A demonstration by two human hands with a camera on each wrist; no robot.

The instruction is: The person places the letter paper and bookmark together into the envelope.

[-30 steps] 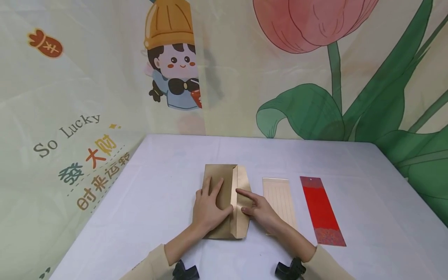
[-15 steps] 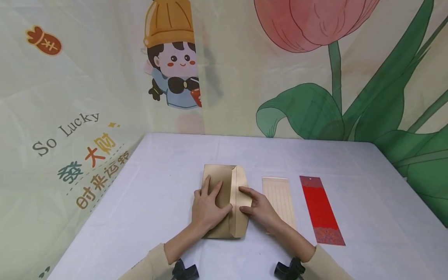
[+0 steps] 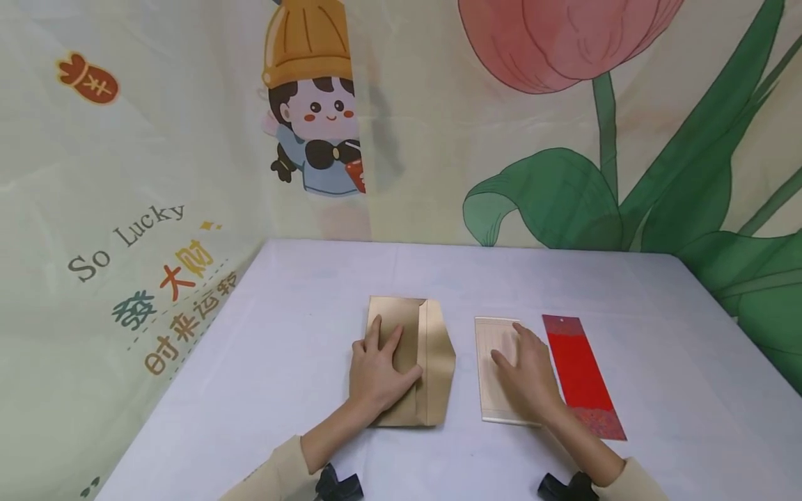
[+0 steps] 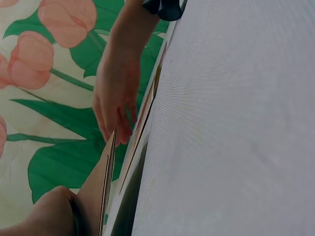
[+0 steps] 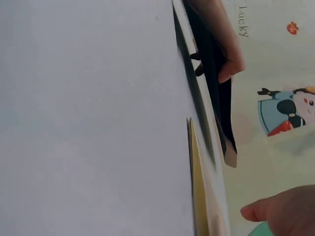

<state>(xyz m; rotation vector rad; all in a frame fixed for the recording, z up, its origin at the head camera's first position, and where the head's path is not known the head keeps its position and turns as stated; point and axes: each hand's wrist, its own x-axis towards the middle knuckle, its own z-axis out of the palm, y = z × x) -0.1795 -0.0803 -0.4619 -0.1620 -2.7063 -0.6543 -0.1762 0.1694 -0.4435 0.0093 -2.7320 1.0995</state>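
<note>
A gold-brown paper envelope (image 3: 440, 376) lies on the table with its flap unfolded to the right. My left hand (image 3: 379, 372) rests on the envelope's left part, fingers spread, thumb near the flap crease. Right of it lies a narrow beige sheet with ruled lines (image 3: 490, 393). My right hand (image 3: 532, 372) is over that sheet, thumb and fingers apart, the fingertips near its upper right edge and the palm covering its right side. In the left wrist view the right hand (image 4: 116, 93) points downward with nothing in its fingers.
A red strip (image 3: 579, 362) with patterned ends and a small hole at the top lies right of the sheet, its edge partly behind the right hand. A white cloth covers the table (image 3: 301, 292). A printed curtain (image 3: 413, 139) hangs behind it.
My right hand has left the envelope's flap and moved right, over the ruled sheet. The left hand has stayed on the envelope.
</note>
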